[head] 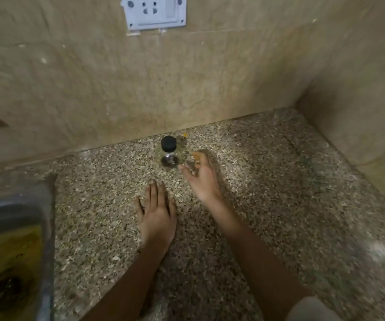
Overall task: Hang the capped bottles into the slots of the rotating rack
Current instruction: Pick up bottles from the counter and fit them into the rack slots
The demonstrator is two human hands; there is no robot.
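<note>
Standing upright at the far side of the speckled granite worktop [279, 181], close to the beige tiled wall [187, 89], is 1 small clear bottle with a black cap [168, 151]. The right hand [202, 179] sits just right of it, thumb and fingers spread wide, loosely curled, holding nothing; blur hides any contact. The left hand [156, 216] lies flat on the worktop nearer, fingers straight
</note>
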